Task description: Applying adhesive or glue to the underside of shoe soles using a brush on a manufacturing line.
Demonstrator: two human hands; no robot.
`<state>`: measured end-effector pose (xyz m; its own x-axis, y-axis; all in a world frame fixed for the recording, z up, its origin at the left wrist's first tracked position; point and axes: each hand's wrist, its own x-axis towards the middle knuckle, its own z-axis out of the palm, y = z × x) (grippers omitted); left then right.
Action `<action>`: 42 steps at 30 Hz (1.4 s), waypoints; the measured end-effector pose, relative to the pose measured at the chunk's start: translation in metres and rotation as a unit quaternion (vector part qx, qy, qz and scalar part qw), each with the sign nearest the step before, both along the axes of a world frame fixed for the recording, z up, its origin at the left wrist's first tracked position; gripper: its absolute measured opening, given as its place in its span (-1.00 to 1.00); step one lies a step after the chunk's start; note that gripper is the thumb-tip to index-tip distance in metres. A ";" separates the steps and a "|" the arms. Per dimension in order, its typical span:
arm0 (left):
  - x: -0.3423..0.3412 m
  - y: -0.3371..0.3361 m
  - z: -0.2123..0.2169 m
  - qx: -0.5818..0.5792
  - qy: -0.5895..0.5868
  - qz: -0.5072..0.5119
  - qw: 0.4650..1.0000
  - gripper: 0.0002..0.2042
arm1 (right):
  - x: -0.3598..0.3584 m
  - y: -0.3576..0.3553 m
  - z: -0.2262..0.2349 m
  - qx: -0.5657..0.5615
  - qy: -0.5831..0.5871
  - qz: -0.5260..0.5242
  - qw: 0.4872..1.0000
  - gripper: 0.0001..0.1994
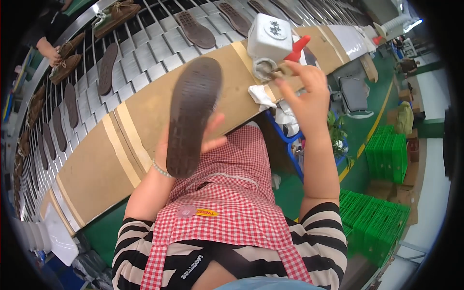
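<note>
A dark brown shoe sole (195, 113) stands tilted over the cardboard-topped table, its ridged face toward me. My left hand (212, 131) grips it from behind; fingers show past its right edge, and the rest is hidden. My right hand (307, 84) is at a small pale cup (264, 69) on the table. Its thumb and fingers close on a small brownish thing at the cup's rim, too blurred to name. Just behind the cup stand a white square container (269, 38) and a red pointed nozzle (300, 44). A crumpled white cloth (261, 95) lies close by.
Beyond the cardboard (140, 116) runs a metal slatted conveyor (140, 60) bearing more soles (195, 30) and brown shoes (115, 19). At far left a co-worker's hand (53, 55) touches a shoe. Blue bins (291, 153) stand below right; green crates (372, 220) are stacked beyond.
</note>
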<state>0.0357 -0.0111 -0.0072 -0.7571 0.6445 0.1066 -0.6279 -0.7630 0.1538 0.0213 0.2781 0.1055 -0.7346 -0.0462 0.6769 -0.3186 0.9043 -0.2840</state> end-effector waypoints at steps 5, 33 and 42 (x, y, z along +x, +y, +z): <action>-0.045 -0.032 0.009 -0.016 0.102 0.230 0.968 -0.42 | -0.024 0.030 -0.028 0.001 -0.031 -0.097 0.995 -0.62; 0.000 -0.054 -0.001 -0.026 -0.119 0.032 0.992 -0.40 | 0.033 -0.038 -0.028 -0.297 -0.103 0.096 0.945 -0.60; 0.014 -0.030 0.014 -0.118 -0.020 0.067 0.991 -0.52 | 0.057 -0.131 -0.023 -0.091 -0.034 0.294 0.951 -0.51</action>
